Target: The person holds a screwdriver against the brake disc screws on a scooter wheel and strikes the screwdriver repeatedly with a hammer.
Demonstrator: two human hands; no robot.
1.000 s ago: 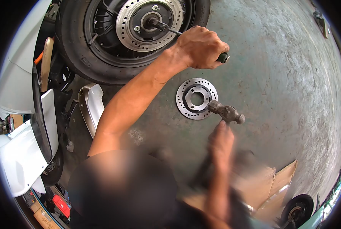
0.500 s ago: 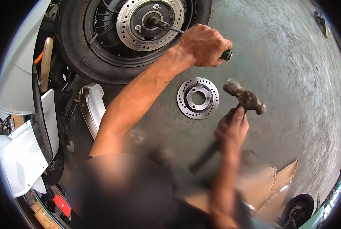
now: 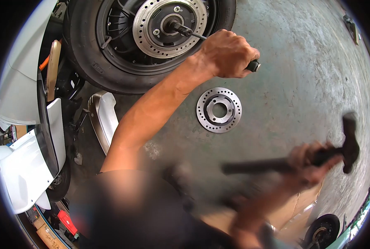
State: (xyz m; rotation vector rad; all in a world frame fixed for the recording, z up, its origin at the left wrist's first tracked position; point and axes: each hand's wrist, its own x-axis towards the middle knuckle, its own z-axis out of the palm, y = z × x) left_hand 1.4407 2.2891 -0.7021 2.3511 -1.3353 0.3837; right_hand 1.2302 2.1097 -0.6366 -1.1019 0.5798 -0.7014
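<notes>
My left hand point(image 3: 228, 54) is closed round a screwdriver point(image 3: 254, 65); its dark handle end pokes out past the fist. The thin shaft points left to the axle point(image 3: 180, 28) of a motor wheel point(image 3: 110, 79), its tip overlapping the axle's end. A drilled brake disc point(image 3: 141, 41) is mounted round that axle. Off to the right, my right hand point(image 3: 311, 162) grips a ball-peen hammer point(image 3: 350, 141) high on the handle, near the head, blurred by motion. A loose brake disc point(image 3: 219, 99) lies flat on the floor between my hands.
A silver curved cover point(image 3: 103, 118) lies left of my left arm. White body panels point(image 3: 25, 170) and scooter parts line the left side, with a red object point(image 3: 67, 222) below. Cardboard point(image 3: 294, 207) and a small wheel point(image 3: 322, 232) are at lower right on the concrete floor.
The hammer and my right hand have swung away to the right and down. My left hand still grips the screwdriver at the axle; the view has shifted slightly.
</notes>
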